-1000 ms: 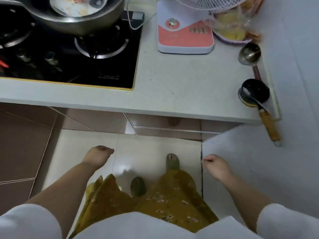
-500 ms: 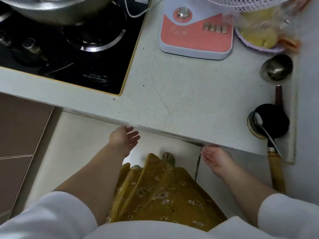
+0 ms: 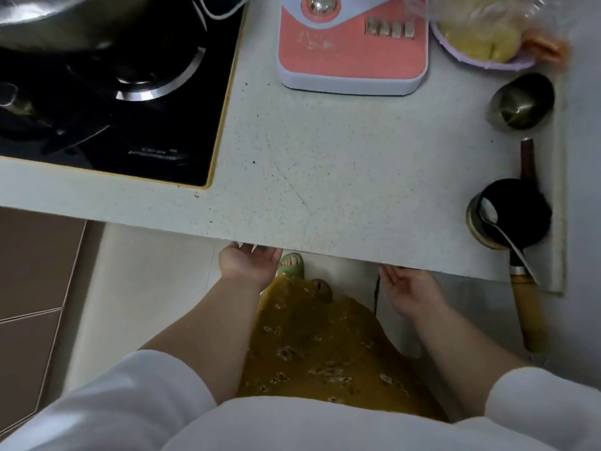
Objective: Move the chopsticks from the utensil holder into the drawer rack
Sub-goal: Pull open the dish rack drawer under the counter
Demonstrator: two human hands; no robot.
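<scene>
No chopsticks, utensil holder or drawer rack show in the head view. My left hand (image 3: 247,262) is palm up just under the front edge of the pale speckled counter (image 3: 325,177), fingers spread, their tips hidden by the edge. My right hand (image 3: 410,286) is also palm up below the same edge further right, fingers apart and reaching under it. Both hands hold nothing. Whatever lies beneath the counter front is hidden.
A black gas hob (image 3: 113,102) with a steel pot (image 3: 65,21) fills the counter's left. A pink and white fan base (image 3: 353,50) stands at the back. A steel ladle (image 3: 520,102), a black ladle (image 3: 515,211) with wooden handle and a bagged bowl (image 3: 484,37) line the right side.
Both hands rose from loose fists at hip height to open palms under the counter's front edge. The view moved forward over the counter, so the cabinet fronts dropped out of sight.
</scene>
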